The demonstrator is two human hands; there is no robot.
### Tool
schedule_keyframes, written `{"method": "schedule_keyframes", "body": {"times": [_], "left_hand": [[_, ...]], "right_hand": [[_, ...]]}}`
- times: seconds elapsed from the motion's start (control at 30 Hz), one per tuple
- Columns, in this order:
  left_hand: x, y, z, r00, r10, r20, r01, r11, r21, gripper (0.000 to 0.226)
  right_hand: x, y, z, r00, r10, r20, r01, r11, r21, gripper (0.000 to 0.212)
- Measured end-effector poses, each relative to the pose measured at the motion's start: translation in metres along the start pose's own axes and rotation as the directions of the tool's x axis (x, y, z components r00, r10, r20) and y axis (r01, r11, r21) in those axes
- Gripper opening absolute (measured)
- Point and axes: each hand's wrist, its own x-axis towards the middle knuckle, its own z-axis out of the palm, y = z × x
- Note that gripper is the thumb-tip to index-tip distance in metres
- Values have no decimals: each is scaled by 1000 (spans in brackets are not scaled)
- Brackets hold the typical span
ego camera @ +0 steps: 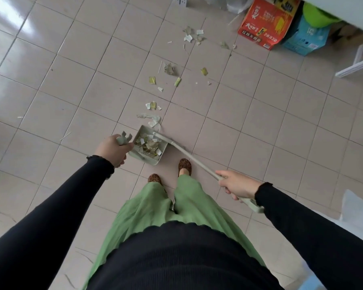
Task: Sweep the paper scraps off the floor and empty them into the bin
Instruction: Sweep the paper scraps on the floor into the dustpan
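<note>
The left hand (111, 150) grips the dustpan (153, 162) handle and the right hand (237, 185) grips the broom (197, 162), at frame centre. Some paper scraps (148, 143) lie in the dustpan, but many more trail toward the upper middle; emptying is not yet done

red carton (264, 24): large white Chinese characters at lower left, probably "大今野" | bottom strip: white characters, too blurred to read | beside it: white phrase with digits "2" and "3" | blue carton (306, 40): white print and small label, too blurred to read
</note>
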Motion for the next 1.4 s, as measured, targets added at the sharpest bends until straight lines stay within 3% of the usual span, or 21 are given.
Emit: {"method": "schedule_keyframes", "body": {"times": [0.17, 0.37, 0.57, 0.7, 0.8, 1.0, 1.1, 1.23, 1.4], "left_hand": [[-1, -6, -6, 999, -13, -51, 11, 999, -48, 16], [-4, -10, -13, 997, -27, -69, 21, 996, -88, 14], [0, -6, -17, 997, -43, -62, 37, 994, -101, 11], [2, -1, -21, 998, -43, -53, 38, 994, -98, 11], [3, -2, -23, 998, -39, -47, 34, 995, -98, 10], [2, -11, -21, 998, -41, -47, 36, 994, -100, 14], [0, -14, -18, 998, -46, -43, 41, 994, -104, 17], [-5, -18, -15, 997, -50, -50, 45, 993, -107, 18], [-9, -25, -16, 997, -59, -54, 52, 992, -113, 20]], "right_hand": [[-12, -1, 3, 998, -39, -58, 40, 999, 12, 55], [49, -67, -16, 975, -131, -180, 117, 989, -87, 51], [97, -130, -23, 986, -105, -132, 80, 981, -178, 46], [71, -104, -19, 998, -58, -4, 56, 978, -200, 46], [40, -63, -26, 997, -56, 57, 63, 991, -117, 52], [15, -43, -22, 996, -87, -25, 84, 991, -109, 52], [43, -62, -12, 989, -117, -91, 96, 975, -201, 51], [62, -75, 6, 997, -71, -26, 60, 950, -308, 55], [16, -46, 1, 998, -49, 26, 54, 968, -244, 52]]}}
